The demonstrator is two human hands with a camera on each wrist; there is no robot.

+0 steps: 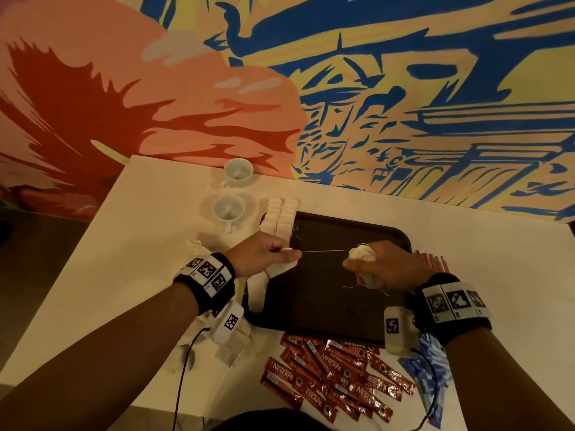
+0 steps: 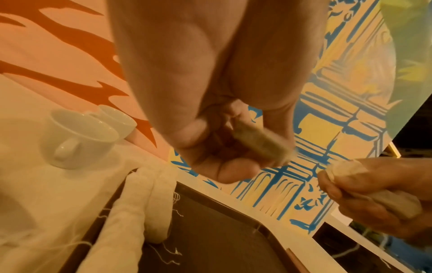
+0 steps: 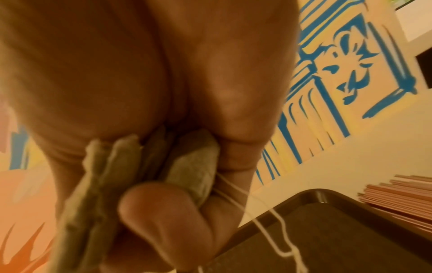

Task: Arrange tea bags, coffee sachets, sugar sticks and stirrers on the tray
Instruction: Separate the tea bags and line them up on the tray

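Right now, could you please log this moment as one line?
left hand: pinches tea bag | right hand: grips tea bag bunch | string: taut between | tray: below

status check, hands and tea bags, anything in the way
Left hand pinches one tea bag; right hand grips a bunch of tea bags. Taut string links them above the tray. Strings tangled.

Two white cups [image 1: 231, 194] stand before a painted wall [image 1: 404, 88].
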